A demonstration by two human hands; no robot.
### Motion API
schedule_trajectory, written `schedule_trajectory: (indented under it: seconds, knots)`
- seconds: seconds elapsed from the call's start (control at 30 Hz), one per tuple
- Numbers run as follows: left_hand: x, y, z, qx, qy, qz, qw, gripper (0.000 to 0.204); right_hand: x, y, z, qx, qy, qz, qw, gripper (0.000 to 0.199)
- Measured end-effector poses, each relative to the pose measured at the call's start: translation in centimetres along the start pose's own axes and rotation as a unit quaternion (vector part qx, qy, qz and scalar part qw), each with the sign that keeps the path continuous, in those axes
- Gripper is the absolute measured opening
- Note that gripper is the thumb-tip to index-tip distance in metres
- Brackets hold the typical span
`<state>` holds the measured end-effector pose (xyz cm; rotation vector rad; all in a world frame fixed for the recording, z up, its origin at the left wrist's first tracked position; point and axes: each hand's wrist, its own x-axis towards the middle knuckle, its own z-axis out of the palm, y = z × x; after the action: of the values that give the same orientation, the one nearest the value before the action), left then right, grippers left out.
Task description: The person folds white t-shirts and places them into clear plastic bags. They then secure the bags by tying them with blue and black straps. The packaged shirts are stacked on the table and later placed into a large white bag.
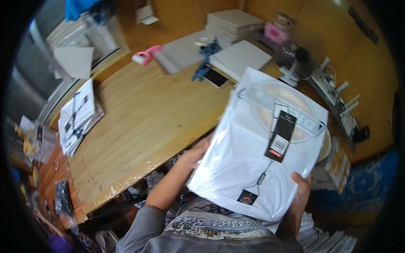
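One plastic-wrapped white garment (pixel 236 147) with a black tag (pixel 282 135) is in my view, held in front of the grey shirt (pixel 190 238) near the wooden table (pixel 147 126). I see the right hand (pixel 301 185) pinching its right edge, thumb on top; the left hand (pixel 195 154) meets the left edge, fingers partly hidden, so I cannot tell whether they pinch.

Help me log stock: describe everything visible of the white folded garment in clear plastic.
The white folded garment in shiny clear plastic is flat, rectangular, held aslant before a grey shirt, bare left hand at its left edge, right hand at its lower right. A long black tag, dark cord and small square tag show on it.
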<state>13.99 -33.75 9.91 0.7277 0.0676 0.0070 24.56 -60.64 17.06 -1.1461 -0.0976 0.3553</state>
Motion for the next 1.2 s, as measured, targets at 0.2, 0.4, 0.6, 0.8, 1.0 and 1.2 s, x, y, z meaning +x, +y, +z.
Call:
schedule_trajectory:
  seconds: [0.2,0.4,0.6,0.8,1.0,1.2]
  knots:
    - [-13.1,6.5,-2.9,0.013,0.321,0.196,0.927,0.070,6.2,6.6,12.5,-0.122,-0.335,0.053,0.933,0.046]
    - [-19.6,7.1,-9.6,0.106,0.442,0.284,0.844,0.066,10.7,16.4,23.8,-0.124,-0.518,0.167,0.830,0.045]
    - [-19.8,4.8,-13.1,0.108,0.554,0.277,0.778,0.059,12.7,27.6,25.8,-0.170,-0.544,0.140,0.809,0.057]
    - [-20.2,3.0,-14.7,0.071,0.588,0.300,0.748,0.056,13.5,27.0,26.1,-0.176,-0.559,0.126,0.800,0.055]
    - [-18.3,2.7,-12.9,0.173,0.673,0.277,0.664,0.056,20.7,25.9,25.7,-0.290,-0.565,0.043,0.771,0.048]
    - [-18.3,3.5,-11.3,0.132,0.682,0.276,0.664,0.058,31.3,19.8,21.4,-0.263,-0.517,0.035,0.814,0.045]
